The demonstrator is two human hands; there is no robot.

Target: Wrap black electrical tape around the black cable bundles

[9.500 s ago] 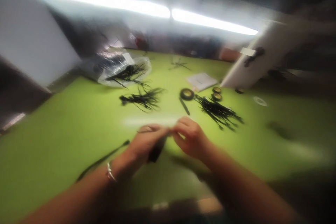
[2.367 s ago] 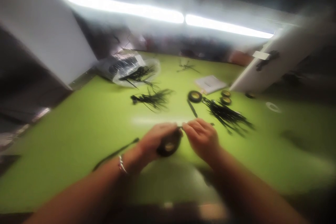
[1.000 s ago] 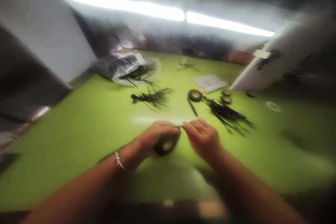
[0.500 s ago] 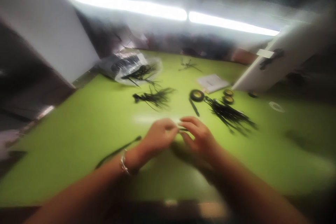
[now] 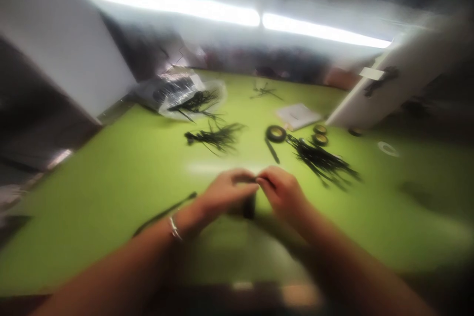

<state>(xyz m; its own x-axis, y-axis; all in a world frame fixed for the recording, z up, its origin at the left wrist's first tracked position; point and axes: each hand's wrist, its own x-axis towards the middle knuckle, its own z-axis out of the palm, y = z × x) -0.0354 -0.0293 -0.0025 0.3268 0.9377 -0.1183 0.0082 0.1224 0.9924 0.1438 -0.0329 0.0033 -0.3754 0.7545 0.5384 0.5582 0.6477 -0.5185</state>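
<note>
Tape roll (image 5: 249,207), dark and seen edge-on, hangs beneath the left hand (image 5: 226,190), whose fingertips, like those of the right hand (image 5: 284,191), are clamped on 1 slim black strand (image 5: 265,181) above a smooth green table (image 5: 111,173) bearing 1 wiry cable bundle (image 5: 320,158).

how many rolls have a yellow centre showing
3: the big roll, and right of it the far small roll and the near small roll, behind a black bundle. The dark thing under the left hand may be another; its centre is hidden.
</note>
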